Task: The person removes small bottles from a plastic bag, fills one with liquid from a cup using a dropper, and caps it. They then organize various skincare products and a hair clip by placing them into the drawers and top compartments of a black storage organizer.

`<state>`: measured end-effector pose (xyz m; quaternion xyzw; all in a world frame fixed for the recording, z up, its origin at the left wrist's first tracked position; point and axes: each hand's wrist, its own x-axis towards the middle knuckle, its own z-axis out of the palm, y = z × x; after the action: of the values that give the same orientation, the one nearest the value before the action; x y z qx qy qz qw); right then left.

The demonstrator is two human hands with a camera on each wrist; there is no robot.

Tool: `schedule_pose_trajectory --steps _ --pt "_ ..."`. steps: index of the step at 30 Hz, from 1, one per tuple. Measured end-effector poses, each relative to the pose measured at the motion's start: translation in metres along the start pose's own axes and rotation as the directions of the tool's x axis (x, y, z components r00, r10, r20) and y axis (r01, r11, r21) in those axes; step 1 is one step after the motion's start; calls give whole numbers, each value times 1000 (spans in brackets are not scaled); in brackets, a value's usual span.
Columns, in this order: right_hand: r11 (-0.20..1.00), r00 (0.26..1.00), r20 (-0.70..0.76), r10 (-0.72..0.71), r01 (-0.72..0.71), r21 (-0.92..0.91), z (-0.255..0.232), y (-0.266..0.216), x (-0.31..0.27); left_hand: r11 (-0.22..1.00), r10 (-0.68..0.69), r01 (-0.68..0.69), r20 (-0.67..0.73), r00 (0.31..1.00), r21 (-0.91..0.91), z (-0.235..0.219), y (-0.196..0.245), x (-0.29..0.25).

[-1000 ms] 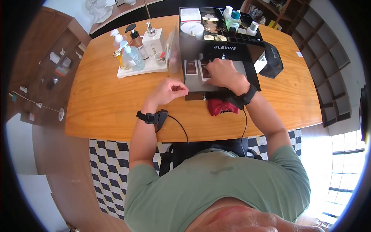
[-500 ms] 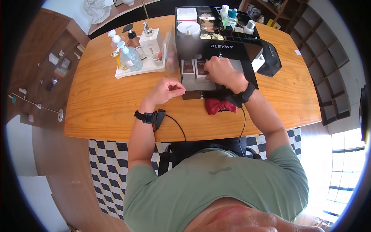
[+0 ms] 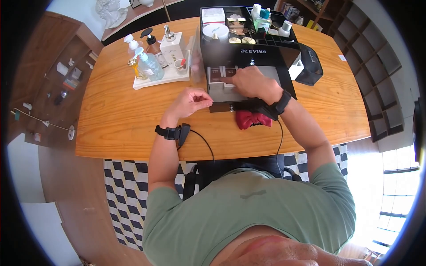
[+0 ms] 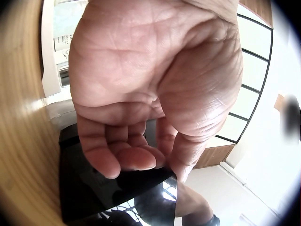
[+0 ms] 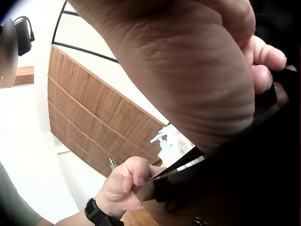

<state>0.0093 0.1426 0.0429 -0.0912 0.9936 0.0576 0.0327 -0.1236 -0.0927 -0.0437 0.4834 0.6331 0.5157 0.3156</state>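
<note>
My right hand (image 3: pixel 255 83) is over the pulled-out drawer (image 3: pixel 277 77) of a black organizer marked BLEVINS. Its index finger reaches left, with the tip at a small white box with a dark brown label (image 3: pixel 215 74). Close beside that box lies a similar brown-labelled box (image 3: pixel 230 72), partly covered by the hand. In the right wrist view the other fingers (image 5: pixel 270 56) bend inward. My left hand (image 3: pixel 191 103) pinches the drawer's front left corner between thumb and fingertips; the left wrist view shows them at the glossy black panel (image 4: pixel 108 193).
Cosmetics, including a round white jar (image 3: pixel 216 32) and a teal-capped bottle (image 3: pixel 263 20), fill the organizer's top. On the left, a white tray (image 3: pixel 155 82) carries several pump bottles. A red bow (image 3: pixel 253 119) lies before the drawer, and a black mesh bag (image 3: pixel 310 66) is to the right.
My right index finger has stretched left from the right-hand box to the left-hand one. The left hand stays at the drawer corner.
</note>
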Motion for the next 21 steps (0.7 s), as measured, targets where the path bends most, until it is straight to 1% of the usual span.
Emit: schedule_pose_trajectory --steps 2,4,6,10,13,15,19,21 --pt "1000 1000 17 3 -3 -2 -2 -2 2 1000 -5 5 -4 1000 6 1 0 0" --pt "1000 999 35 6 -6 -6 1 1 3 999 22 -23 -26 999 -31 2 -4 1" --pt "999 994 -99 -52 52 -5 15 10 6 1000 19 -20 -26 999 -20 1 -5 1" --pt "999 997 -68 -26 28 20 12 7 7 1000 -5 6 -37 999 23 2 0 0" --pt "998 998 -57 1 3 69 5 4 4 1000 1 -1 -28 1000 -13 2 -1 0" --pt "999 1000 5 19 -19 36 10 9 10 1000 2 -2 -24 1000 -21 1 -4 1" --pt "999 1000 -23 1 0 36 15 15 12 999 13 -14 -18 1000 -30 1 -2 1" --pt "1000 1000 8 17 -16 -22 15 15 12 1000 10 -11 -19 1000 -28 1 -3 1"
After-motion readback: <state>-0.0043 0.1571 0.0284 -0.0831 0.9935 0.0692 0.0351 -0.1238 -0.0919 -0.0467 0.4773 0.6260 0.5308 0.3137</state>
